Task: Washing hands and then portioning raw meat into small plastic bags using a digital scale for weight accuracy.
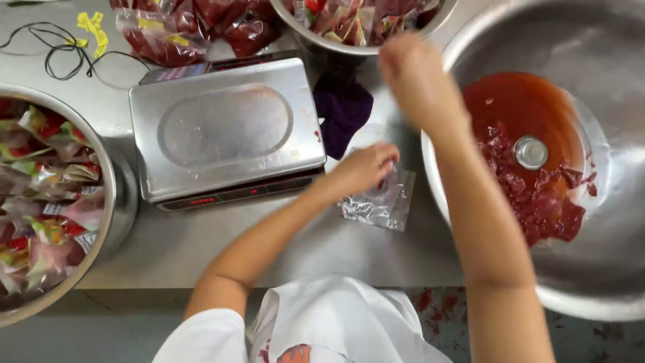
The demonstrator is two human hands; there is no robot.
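Observation:
My left hand (pixel 366 167) rests on a small clear plastic bag (pixel 381 202) lying flat on the steel counter, fingers curled over its top edge. My right hand (pixel 410 74) is blurred, raised above the counter near a purple cloth (pixel 342 107) and the rim of a big steel basin (pixel 605 282); whether it holds anything cannot be made out. The basin contains red sauce and dark red pieces (pixel 537 195) with a round metal cap (pixel 531 152) in the middle.
A steel digital scale (pixel 225 128) sits left of the bag. A bowl of filled packets (pixel 47 202) stands at far left, another bowl (pixel 363 20) and red-filled bags (pixel 181 30) at the back. Black cable (pixel 60 50) lies at top left.

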